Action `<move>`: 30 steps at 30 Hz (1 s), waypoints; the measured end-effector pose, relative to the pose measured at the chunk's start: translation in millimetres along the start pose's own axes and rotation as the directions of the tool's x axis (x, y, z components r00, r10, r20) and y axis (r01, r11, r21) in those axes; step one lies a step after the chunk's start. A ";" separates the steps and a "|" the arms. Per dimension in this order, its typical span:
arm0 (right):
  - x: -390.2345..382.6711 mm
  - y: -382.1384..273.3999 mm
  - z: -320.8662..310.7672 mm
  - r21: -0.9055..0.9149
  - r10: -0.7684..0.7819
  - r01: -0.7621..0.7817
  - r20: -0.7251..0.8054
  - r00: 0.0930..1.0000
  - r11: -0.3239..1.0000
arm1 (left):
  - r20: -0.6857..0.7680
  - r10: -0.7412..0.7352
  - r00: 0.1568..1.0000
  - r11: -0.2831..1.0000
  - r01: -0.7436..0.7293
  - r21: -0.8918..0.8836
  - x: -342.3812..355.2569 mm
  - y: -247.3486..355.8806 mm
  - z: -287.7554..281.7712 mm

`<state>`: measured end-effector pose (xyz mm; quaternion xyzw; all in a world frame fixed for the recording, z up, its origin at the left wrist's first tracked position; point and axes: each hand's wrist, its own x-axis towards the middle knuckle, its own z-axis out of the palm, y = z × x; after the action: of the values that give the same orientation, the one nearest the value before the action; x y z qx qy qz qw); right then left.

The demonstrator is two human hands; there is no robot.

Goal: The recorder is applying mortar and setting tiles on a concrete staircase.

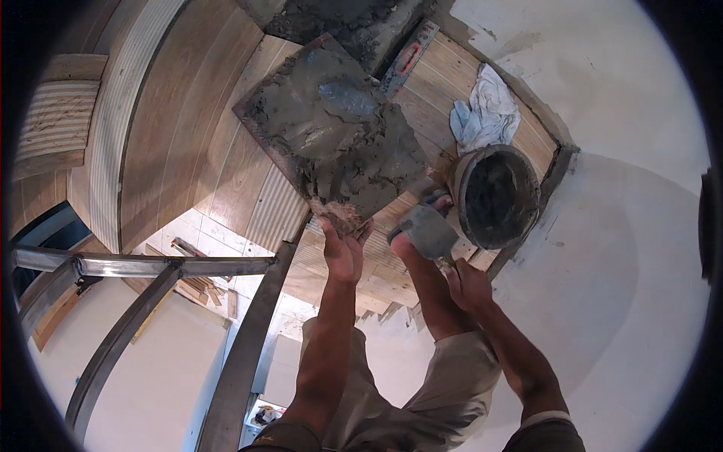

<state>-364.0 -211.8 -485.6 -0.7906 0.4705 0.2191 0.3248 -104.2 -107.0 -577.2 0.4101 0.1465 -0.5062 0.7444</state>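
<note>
A square tile (258, 129), its upturned face covered in thick wet grey mortar (324, 143), is tilted in front of me. My left hand (345, 255) grips its near corner, with the fingers partly hidden beneath it. In my right hand (470, 286) is the handle of a trowel (427, 232). The wide flat trowel blade, smeared grey, is apart from the tile, over my foot. Just right of the blade stands a round bucket (460, 197) with grey mortar inside.
A spirit level (409, 59) and a crumpled white rag (489, 109) lie on wood-look tiled steps by the right wall (617, 188). More mortar (312, 19) covers the surface at the far end. A metal railing (135, 265) runs along the left, above a lower floor with wood offcuts (199, 290).
</note>
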 end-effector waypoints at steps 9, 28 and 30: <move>56.9 -48.8 47.8 0.302 -0.231 0.369 -0.408 0.883 0.879 | -0.040 -0.001 0.999 0.984 0.008 0.177 5.2 13.1 4.7; -52.0 -53.4 107.8 0.489 0.065 0.015 -0.146 0.987 0.872 | -0.143 -0.005 0.990 0.983 0.032 0.181 10.3 22.9 -4.0; -51.9 -72.0 47.0 0.596 -0.042 0.170 -0.222 0.974 0.785 | -0.146 -0.090 0.985 0.983 0.111 0.148 10.7 23.0 -9.1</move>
<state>-326.0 -121.9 -462.2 -0.6860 0.5002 -0.0425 0.5268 -77.5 -103.5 -579.0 0.4931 0.1785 -0.5234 0.6716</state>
